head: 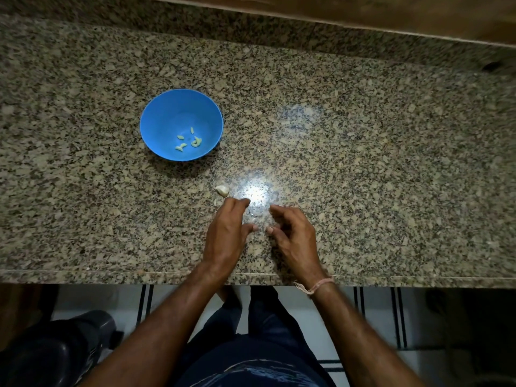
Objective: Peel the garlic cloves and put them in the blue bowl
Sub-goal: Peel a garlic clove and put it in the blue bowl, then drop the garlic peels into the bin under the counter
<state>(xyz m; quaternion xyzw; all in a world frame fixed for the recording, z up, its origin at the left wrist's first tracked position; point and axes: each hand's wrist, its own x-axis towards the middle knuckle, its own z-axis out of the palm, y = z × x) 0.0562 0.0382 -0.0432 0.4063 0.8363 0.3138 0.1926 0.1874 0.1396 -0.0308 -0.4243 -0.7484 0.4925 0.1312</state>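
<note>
Head view, from over the person's shoulders: both hands hover low over the stone counter [363, 163], close together and near its front edge. The left hand [226, 230] has its fingers loosely curled and its thumb out toward the other hand; nothing shows in its hold. The right hand [293, 233] is curled the same loose way, and it too looks empty.

The one unpeeled garlic clove [222, 190] lies on the counter just beyond the left hand's knuckles, a little to that hand's outer side and not touching it. From the right hand it sits farther off, across a patch of glare. Its long axis seems to slant, far end leftward, though it is small and hard to read.

So the left hand is plainly nearer; a short reach forward should meet it.

The blue bowl [156, 118], holding peeled cloves [188, 141], stands well beyond and left of the left hand.
</note>
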